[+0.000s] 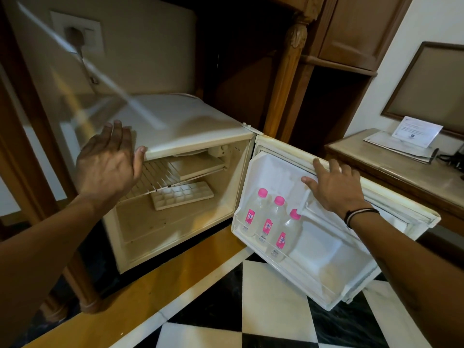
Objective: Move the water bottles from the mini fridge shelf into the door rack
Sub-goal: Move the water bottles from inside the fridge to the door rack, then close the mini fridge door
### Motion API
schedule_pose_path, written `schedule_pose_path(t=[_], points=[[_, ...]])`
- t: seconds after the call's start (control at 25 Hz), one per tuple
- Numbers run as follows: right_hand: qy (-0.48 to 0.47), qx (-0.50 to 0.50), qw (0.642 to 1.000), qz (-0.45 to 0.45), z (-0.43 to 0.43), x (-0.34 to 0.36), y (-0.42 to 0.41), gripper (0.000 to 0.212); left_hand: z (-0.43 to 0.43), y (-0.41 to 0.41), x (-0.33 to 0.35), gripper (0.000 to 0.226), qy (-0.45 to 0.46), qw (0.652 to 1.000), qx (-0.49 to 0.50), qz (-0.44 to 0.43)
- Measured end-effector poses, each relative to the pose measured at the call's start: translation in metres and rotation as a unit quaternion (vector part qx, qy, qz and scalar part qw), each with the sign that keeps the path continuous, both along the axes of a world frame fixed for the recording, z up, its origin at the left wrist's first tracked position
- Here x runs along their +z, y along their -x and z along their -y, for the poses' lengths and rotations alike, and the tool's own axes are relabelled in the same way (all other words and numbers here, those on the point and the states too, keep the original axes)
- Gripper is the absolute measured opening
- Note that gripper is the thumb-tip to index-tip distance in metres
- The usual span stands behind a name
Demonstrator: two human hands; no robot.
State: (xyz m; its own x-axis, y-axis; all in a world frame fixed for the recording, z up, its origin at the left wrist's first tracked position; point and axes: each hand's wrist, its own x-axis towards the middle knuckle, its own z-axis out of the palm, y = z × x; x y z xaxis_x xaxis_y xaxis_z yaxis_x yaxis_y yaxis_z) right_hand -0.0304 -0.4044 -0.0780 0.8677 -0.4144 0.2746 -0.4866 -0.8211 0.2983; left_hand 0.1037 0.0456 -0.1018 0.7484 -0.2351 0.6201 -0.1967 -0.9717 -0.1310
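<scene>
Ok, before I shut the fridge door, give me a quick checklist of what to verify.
1. Bottles in door rack: ok, three stand there.
2. Shelf free of bottles: ok, none visible.
3. Ice tray clear of the door's path: cannot tell, it sits tilted.
4. Right hand on door: ok, flat, near the top edge.
5. Left hand out of the opening: not ok, thumb at the fridge's front edge.
</scene>
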Motion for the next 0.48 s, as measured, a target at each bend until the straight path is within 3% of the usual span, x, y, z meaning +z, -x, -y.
schedule_pose_path(t=[0.28,0.48], points=[[0.106,0.026,0.993,-0.052,-0.049,0.016,0.015,0.072,0.003,0.012,0.004,0.085,0.009,1.0,0.007,-0.026],[0.056,0.084,0.989,-0.105,-0.091,0.039,0.018,0.064,0.002,0.02,0.012,0.079,0.007,0.998,0.024,-0.062]])
